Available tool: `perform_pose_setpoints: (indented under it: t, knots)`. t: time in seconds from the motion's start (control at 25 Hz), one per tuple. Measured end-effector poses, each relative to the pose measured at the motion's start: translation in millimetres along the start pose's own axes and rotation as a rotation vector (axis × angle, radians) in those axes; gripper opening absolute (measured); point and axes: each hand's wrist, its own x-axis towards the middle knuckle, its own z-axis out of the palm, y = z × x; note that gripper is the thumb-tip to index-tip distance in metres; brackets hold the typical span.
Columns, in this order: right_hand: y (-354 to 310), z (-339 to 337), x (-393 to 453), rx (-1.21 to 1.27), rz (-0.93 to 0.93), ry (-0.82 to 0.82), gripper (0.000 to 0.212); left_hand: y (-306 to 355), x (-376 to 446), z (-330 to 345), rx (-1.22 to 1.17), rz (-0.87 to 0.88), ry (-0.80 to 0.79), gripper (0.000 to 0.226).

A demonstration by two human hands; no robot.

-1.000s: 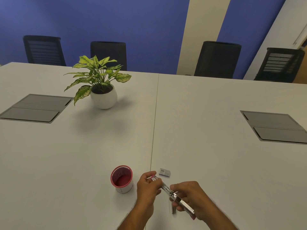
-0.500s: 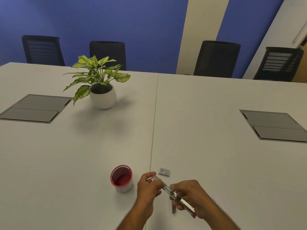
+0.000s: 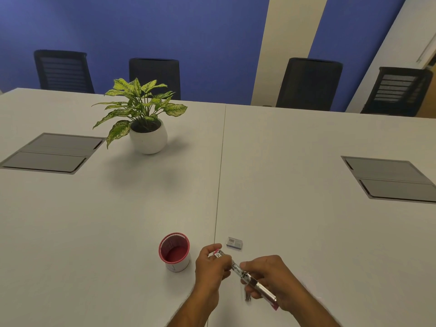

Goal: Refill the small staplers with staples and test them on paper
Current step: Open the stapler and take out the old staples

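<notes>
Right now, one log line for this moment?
step: refill | left hand: holds opened silver-pink stapler front | right hand: grips rear | small staple box: on table

1 head-worn, wide-angle view looks forward and down from the person's seat across the white table (image 3: 295,208), with the far edge, 4 black chairs (image 3: 309,83) and the blue wall (image 3: 165,31) along the top. The 2 hands, left hand (image 3: 211,267) and right hand (image 3: 271,277), sit nearest the lens at the bottom edge. No second view is given, so there is no overlap between views.
</notes>
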Motion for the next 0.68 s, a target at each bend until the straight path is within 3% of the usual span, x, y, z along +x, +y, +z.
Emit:
perform_pose_setpoints:
  t: [0.56,0.68]
  knots:
    - [-3.0,2.1,-6.7,0.023,-0.009,-0.024,0.035,1.5,-4.6,-2.8,0.032,0.0,0.003,0.046]
    - [-5.7,3.5,-9.1,0.014,-0.012,-0.033,0.034,1.3,-4.1,-4.5,-0.014,-0.04,-0.014,0.038]
